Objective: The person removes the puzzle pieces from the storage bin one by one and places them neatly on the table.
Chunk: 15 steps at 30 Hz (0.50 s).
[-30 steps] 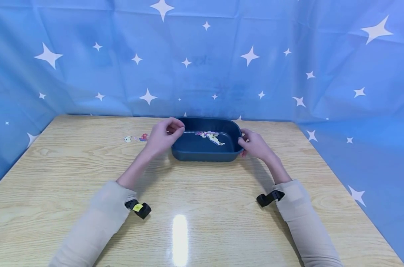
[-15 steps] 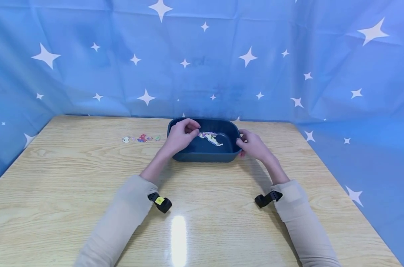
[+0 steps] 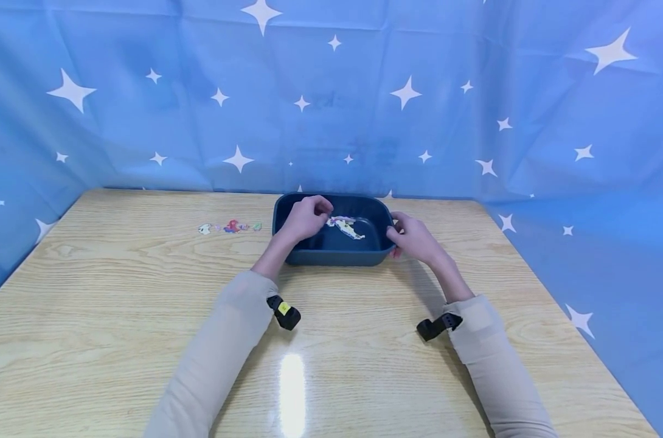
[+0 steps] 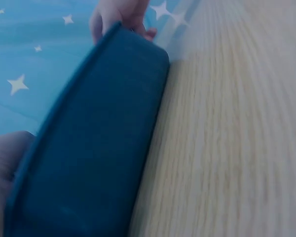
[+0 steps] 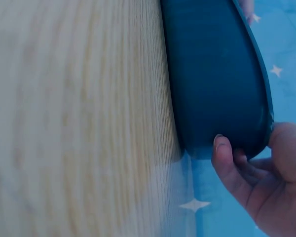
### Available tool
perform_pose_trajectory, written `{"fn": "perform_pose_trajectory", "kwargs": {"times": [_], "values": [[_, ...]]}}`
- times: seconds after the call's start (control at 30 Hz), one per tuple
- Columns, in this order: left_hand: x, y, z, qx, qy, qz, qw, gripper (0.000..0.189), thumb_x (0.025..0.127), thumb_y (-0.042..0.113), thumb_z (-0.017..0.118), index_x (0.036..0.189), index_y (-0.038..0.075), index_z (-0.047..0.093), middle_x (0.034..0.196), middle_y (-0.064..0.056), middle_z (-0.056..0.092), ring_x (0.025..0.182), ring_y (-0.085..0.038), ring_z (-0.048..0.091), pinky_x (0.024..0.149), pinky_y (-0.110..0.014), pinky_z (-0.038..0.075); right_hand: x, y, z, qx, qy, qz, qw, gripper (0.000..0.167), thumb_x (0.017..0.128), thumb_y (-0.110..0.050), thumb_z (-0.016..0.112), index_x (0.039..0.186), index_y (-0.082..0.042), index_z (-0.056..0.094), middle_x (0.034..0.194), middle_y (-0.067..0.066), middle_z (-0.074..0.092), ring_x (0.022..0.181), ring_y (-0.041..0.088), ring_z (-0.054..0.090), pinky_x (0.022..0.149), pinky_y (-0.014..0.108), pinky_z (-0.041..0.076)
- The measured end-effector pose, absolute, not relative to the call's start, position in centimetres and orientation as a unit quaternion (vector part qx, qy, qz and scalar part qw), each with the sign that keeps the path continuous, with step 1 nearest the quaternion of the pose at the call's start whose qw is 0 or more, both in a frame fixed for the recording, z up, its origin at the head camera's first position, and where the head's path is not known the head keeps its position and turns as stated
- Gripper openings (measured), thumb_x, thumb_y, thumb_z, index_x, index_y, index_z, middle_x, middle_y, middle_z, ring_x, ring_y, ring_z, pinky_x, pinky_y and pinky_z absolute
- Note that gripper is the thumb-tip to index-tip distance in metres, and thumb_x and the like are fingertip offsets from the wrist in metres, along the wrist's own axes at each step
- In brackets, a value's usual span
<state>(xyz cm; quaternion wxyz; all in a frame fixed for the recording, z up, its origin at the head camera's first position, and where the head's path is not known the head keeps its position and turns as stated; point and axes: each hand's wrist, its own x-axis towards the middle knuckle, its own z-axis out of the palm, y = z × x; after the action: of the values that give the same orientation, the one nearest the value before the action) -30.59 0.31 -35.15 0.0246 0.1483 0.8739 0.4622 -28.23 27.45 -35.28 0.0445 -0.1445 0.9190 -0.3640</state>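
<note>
A person's two bare hands work at a dark blue basin on a wooden desk, in front of a starry blue curtain. The right hand grips the basin's end wall, thumb at the rim and fingers against the outside. The left hand reaches over the front rim at the opposite end, its fingers bent and thumb drawn narrowly toward them; whether a small piece is pinched there cannot be told. Just to the right of those fingertips, between the two hands, a small heap of patterned cutouts lies on the basin floor. To the left of the left hand, outside the basin, a short row of small flat pieces rests on the desk, among them a white piece, a red piece and a green piece. The likeliest trouble is a fumbled pinch, since such thin, flat pieces would slip or cling together easily. The left forearm crossing the front rim could knock the basin askew if the right hand's hold slackened, and a sweeping sleeve might scatter the row.
</note>
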Motion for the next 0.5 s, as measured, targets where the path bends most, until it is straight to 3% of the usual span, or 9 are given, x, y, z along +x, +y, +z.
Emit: {"fn": "perform_pose_trajectory", "kwargs": {"times": [0.33,0.5], "values": [[-31.65,0.38,-35.85,0.179,0.909,0.365,0.093,0.043,0.100,0.000,0.049,0.143,0.000,0.054,0.137,-0.015,0.060,0.130,-0.026,0.053,0.110,-0.038,0.041,-28.27,27.51,-35.28,-0.143,0.919,-0.365,0.041,0.051,0.103,-0.009,0.045,0.150,0.008,0.036,0.094,0.024,0.064,0.057,0.023,0.068,0.060,0.037,0.059],[-31.35,0.47,-35.78,0.175,0.915,0.356,0.076,0.037,0.098,-0.003,0.052,0.134,0.001,0.063,0.125,-0.013,0.066,0.119,-0.025,0.059,0.105,-0.038,0.046,-28.33,27.53,-35.23,-0.146,0.919,-0.365,0.042,0.051,0.103,-0.010,0.046,0.149,0.007,0.036,0.094,0.024,0.065,0.057,0.023,0.068,0.060,0.037,0.058]]}}
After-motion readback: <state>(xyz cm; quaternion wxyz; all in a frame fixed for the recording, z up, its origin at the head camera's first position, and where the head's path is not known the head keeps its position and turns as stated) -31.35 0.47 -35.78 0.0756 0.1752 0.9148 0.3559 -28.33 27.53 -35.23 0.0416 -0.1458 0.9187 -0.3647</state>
